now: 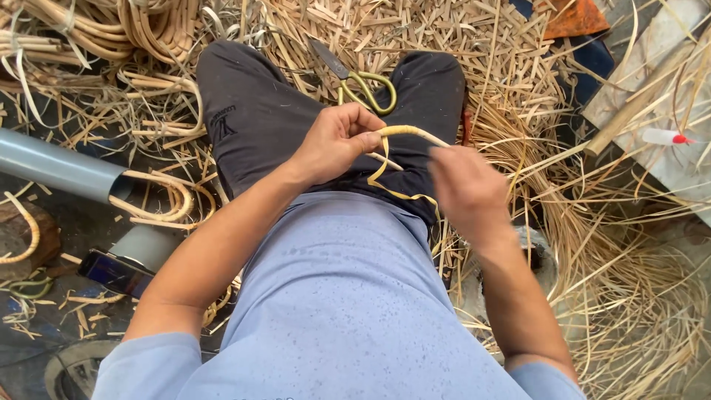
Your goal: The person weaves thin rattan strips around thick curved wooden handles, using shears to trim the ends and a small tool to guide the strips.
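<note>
Between the person's knees, the left hand (335,142) is closing its fingers around a bent rattan cane (406,132), with the thumb pressing on the curve, probably so that the bend does not spring back. A thin yellow strip (385,172) is hanging from the cane and is falling down onto the dark trousers (252,118). The right hand (465,189) is blurred; its fingers seem to be pinched together near the straight end of the cane and the strip, but I cannot tell exactly which of them it is gripping. Both hands are staying close to the lap, which looks good for steady control. Scissors with yellow-green handles (366,90) are lying just beyond the hands, on the cuttings (415,30), within easy reach. At the left side, curved rattan pieces (159,200) are sticking out of a grey pipe (55,164), and a phone (115,272) is lying near it.
</note>
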